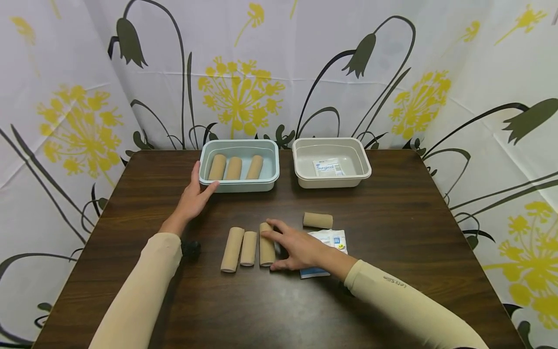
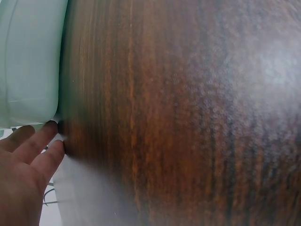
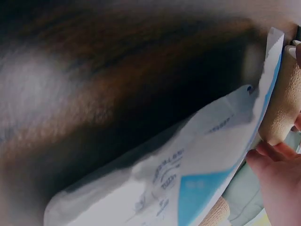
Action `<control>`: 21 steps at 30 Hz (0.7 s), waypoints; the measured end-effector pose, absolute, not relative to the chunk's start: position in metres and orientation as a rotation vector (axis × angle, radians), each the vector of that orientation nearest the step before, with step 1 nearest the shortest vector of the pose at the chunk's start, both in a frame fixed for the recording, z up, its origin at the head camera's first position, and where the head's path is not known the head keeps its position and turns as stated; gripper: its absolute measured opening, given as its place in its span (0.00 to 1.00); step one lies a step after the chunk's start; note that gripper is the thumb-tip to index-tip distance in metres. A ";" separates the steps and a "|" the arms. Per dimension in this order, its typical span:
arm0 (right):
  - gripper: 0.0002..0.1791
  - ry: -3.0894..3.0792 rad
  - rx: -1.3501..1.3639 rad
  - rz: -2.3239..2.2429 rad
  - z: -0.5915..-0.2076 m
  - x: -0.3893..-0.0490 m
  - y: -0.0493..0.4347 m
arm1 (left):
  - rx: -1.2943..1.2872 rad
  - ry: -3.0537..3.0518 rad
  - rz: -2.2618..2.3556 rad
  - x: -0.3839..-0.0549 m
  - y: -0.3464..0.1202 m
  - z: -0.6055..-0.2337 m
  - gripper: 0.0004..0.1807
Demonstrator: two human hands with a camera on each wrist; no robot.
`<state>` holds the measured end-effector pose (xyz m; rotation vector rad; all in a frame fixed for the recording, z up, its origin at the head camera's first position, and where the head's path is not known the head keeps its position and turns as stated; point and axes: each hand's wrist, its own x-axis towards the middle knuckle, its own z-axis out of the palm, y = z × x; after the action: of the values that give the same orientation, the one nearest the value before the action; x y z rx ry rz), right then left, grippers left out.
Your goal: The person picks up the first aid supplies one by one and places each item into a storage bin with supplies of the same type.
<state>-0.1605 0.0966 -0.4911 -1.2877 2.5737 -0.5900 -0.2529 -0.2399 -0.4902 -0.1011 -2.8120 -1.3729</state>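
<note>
My right hand (image 1: pixel 301 248) holds a tan rolled bandage (image 1: pixel 267 245) by its two ends, fingers at the far end and thumb at the near one. The right wrist view shows the crepe-like surface of this bandage (image 3: pixel 284 94). Left of it lie two more rolled bandages, a longer one (image 1: pixel 232 249) and a shorter one (image 1: pixel 248 248). My left hand (image 1: pixel 192 198) touches the front left corner of a light blue tub (image 1: pixel 240 186), its fingers extended and spread. Inside that tub are three rolled bandages (image 1: pixel 234 168).
A cream tub (image 1: pixel 333 182) stands right of the blue one, with a white packet marked Surgical (image 1: pixel 328 167) inside. Another rolled bandage (image 1: pixel 317 220) lies on the dark wooden table (image 1: pixel 405 242). Beneath my right wrist is a white and blue packet (image 1: pixel 337 239). A flowered curtain (image 1: pixel 270 48) hangs behind.
</note>
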 end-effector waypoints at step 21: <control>0.46 2.573 -1.257 -0.621 -0.487 -0.159 0.098 | -0.110 -2.805 -1.383 -0.254 -0.240 -0.493 0.49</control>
<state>-0.1592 0.0980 -0.4874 -1.2568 2.5730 -0.6214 -0.2537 -0.2399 -0.4925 -0.1101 -2.8051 -1.3831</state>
